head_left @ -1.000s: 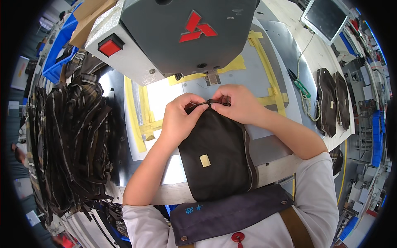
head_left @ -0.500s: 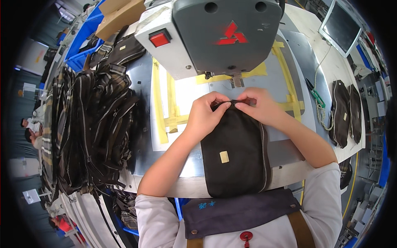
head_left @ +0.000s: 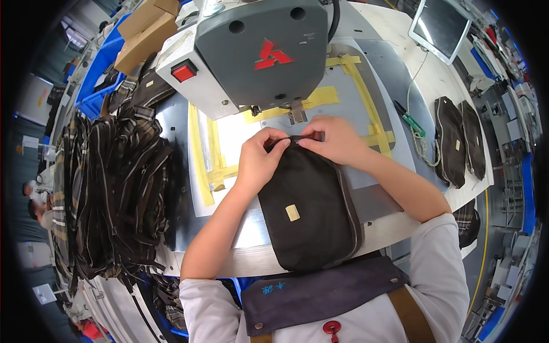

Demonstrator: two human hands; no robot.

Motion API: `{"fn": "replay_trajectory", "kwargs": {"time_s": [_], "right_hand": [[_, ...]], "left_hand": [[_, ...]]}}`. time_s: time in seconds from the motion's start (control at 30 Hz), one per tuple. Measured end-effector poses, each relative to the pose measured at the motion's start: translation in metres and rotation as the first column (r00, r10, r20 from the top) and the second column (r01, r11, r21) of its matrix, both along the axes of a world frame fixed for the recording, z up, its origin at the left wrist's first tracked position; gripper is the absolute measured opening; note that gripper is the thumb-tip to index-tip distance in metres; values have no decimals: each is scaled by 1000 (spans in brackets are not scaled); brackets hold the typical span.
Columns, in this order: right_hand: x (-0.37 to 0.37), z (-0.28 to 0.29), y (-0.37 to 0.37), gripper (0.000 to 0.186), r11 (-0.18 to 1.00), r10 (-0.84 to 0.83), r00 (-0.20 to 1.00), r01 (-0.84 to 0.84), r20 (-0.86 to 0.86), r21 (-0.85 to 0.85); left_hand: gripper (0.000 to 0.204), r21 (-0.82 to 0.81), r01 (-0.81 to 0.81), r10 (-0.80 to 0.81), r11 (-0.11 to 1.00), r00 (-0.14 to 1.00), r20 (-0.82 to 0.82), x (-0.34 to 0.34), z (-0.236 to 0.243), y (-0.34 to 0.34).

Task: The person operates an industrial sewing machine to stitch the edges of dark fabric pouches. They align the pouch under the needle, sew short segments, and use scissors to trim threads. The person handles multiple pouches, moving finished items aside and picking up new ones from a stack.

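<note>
My left hand [head_left: 258,160] and my right hand [head_left: 337,143] both pinch the top edge of a dark brown zippered fabric pouch [head_left: 303,228], thumbs close together at its middle. The pouch lies flat toward me over the table's front edge, with a cream tab [head_left: 292,212] on its face and a metal zipper [head_left: 345,203] down its right side. Just beyond my fingers is the presser foot [head_left: 296,112] of a grey sewing machine [head_left: 234,68], above a plate bordered with yellow tape [head_left: 372,100].
Piled dark and plaid zippered pieces [head_left: 103,206] fill the left, near blue bins [head_left: 91,103] and cardboard [head_left: 143,40]. Green snips [head_left: 407,117] on a cord, two pouches [head_left: 450,143] and a screen [head_left: 439,28] are at right. Other people [head_left: 35,200] sit at far left.
The whole view has shifted back and forth as my head moved. Both hands stay pinched on the pouch's top edge, with only slight movement of the fingers.
</note>
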State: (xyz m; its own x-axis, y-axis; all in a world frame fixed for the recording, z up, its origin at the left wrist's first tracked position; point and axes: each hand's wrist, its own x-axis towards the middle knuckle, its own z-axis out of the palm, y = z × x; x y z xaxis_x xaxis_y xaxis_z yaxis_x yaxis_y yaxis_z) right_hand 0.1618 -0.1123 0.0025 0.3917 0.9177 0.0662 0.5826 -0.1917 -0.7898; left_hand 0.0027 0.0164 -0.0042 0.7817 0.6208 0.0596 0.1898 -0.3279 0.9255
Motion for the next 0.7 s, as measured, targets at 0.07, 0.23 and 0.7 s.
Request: {"fn": "replay_trajectory", "kwargs": {"time_s": [0.07,0.23,0.7], "right_hand": [[-1,-1,-1,24,1000,5,1000,-5,11,14],[2,-8,-7,22,995,-32,998,37,-53,88],[22,8,7,19,996,-72,997,71,-13,-57]], "left_hand": [[12,8,-2,2,1000,1000,-26,0,1,-1],[13,35,1,2,999,996,-85,3,2,0],[18,120,26,5,992,968,-249,31,8,20]]}}
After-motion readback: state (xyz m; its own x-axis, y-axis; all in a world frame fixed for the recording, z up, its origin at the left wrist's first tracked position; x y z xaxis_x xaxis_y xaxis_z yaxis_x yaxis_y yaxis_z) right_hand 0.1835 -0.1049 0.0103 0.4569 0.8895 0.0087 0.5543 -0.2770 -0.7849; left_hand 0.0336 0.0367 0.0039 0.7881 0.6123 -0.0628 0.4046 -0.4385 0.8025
